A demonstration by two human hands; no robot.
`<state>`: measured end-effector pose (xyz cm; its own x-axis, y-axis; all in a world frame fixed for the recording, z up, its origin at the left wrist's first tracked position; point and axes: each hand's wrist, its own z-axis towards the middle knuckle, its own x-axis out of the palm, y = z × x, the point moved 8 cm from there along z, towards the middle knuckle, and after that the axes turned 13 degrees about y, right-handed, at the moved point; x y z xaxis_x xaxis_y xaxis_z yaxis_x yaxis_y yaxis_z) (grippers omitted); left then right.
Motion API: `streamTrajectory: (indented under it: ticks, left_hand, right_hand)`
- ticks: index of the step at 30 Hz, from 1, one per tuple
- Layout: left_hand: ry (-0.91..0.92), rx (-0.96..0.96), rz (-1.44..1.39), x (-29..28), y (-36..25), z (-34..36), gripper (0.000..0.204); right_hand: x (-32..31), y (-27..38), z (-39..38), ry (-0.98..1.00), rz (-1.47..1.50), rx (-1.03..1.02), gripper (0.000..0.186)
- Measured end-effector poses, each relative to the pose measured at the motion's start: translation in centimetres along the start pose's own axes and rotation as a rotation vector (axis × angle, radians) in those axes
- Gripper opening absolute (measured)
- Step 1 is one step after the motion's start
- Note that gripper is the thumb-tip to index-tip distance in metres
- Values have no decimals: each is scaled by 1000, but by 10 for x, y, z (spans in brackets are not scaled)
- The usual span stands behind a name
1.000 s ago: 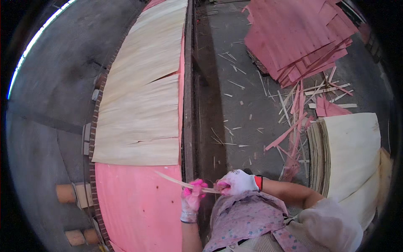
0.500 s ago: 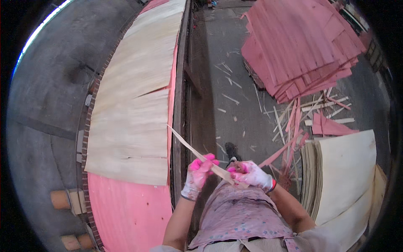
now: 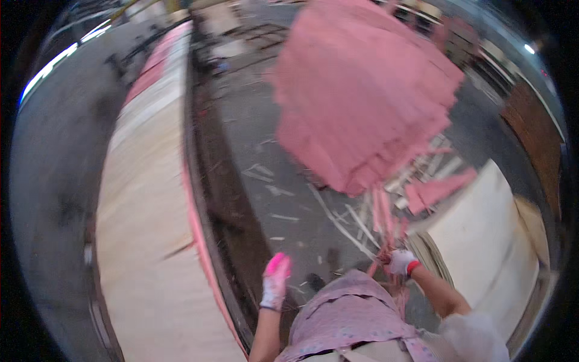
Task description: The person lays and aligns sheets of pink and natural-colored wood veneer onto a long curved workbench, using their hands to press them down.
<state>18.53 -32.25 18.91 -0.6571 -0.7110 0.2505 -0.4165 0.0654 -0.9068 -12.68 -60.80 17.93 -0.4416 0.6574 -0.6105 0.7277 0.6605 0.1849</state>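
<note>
My left hand (image 3: 276, 279), gloved white with pink fingers, is beside the dark edge of a long bed covered in pale veneer sheets (image 3: 145, 235) with pink beneath; its fingers are smeared by motion and I see no strip in it. My right hand (image 3: 398, 261), in a white glove with a red cuff, is closed near scattered pale and pink strips (image 3: 381, 214); what it holds is too blurred to make out. It is beside a stack of cream veneer sheets (image 3: 473, 235). My flowered pink apron (image 3: 350, 314) lies between my arms.
A tall, uneven stack of pink sheets (image 3: 362, 90) stands ahead on the grey floor (image 3: 259, 199). A rusty brown panel (image 3: 531, 139) stands at the far right. Blurred frames (image 3: 241, 33) and other items are at the back.
My view has swung up toward the pink stack. My hands have parted: the left no longer shows the pale strip, and the right has moved out to the right.
</note>
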Motion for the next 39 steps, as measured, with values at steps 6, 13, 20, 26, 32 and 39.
streamTrajectory:
  ticks: [6, 13, 20, 26, 32, 39]
  left_hand:
    - [39, -242, -32, -11, -11, 42, 46]
    - [128, -262, 70, 23, -45, 168, 41]
    - [57, -326, 173, 43, -127, 285, 39]
    - [-90, -299, 151, 14, -164, 306, 40]
    - [-99, -376, -30, 2, -132, 332, 38]
    - [185, -278, 179, 57, -217, 500, 46]
  right_hand:
    - [-55, -135, -33, -418, 217, 450, 38]
    - [-219, -115, 79, -695, 482, 179, 38]
    - [-506, -163, 162, -1118, 437, 151, 31]
    - [-648, -279, 208, -1047, 228, 665, 57]
    - [-660, -289, 217, -682, 462, 246, 60]
    - [-571, -105, 245, -736, 380, 89, 28]
